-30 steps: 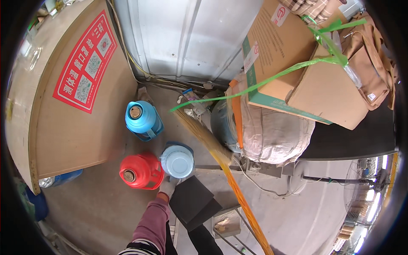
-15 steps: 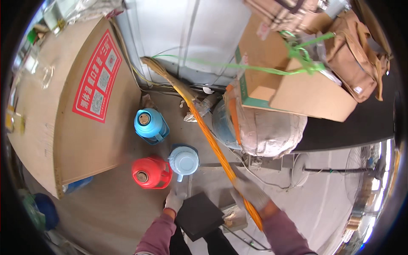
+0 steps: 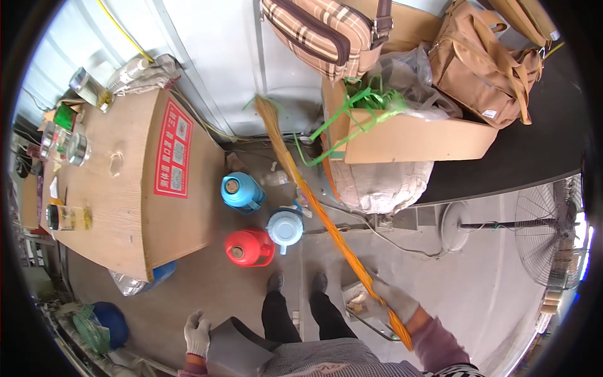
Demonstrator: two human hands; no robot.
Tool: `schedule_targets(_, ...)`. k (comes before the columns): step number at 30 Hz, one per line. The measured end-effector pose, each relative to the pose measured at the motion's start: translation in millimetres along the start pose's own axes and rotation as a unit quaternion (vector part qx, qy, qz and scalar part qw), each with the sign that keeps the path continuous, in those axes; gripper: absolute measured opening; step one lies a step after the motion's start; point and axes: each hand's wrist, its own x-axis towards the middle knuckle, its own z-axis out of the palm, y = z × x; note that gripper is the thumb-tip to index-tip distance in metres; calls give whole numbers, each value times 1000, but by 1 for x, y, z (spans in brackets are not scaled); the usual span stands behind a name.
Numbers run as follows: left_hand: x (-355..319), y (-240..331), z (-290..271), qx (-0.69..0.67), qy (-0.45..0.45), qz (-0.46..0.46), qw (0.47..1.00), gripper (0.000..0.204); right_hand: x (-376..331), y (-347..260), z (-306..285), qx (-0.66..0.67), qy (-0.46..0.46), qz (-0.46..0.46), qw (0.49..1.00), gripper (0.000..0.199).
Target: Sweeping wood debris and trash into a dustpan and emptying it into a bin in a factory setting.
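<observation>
- One broom (image 3: 339,242) slants across centre, bristles toward the metal wall (image 3: 220,63).
- Right hand (image 3: 394,305) closed round its orange handle near the lower end, probably for reach.
- Left hand (image 3: 197,333) curled beside a grey sheet (image 3: 235,345); can't tell if gripping.
- Red flask (image 3: 251,248), pale-blue container (image 3: 285,227), bright-blue flask (image 3: 242,195) clustered upright on floor (image 3: 169,295), likely for stability.
- Carton (image 3: 414,138) holds plastic bags (image 3: 408,72), presumably storage.
</observation>
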Motion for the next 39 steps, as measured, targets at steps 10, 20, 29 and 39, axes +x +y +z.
schedule_targets(10, 5, 46, -135, 330, -2, 83, 940, 37, 149, 4, -11, -223, 36, 26, 974, 22)
schedule_targets(20, 17, -46, -212, 401, -111, -108, 903, 47, -8, -56, 60, -137, 43, 61, 988, 31)
schedule_targets(29, 37, -2, -227, 462, -133, -33, 876, 33, 145, 5, -3, -63, 108, -15, 992, 25)
schedule_targets(39, 102, 5, -204, 542, -196, 82, 813, 25, -126, 44, 2, -32, 196, 118, 973, 60)
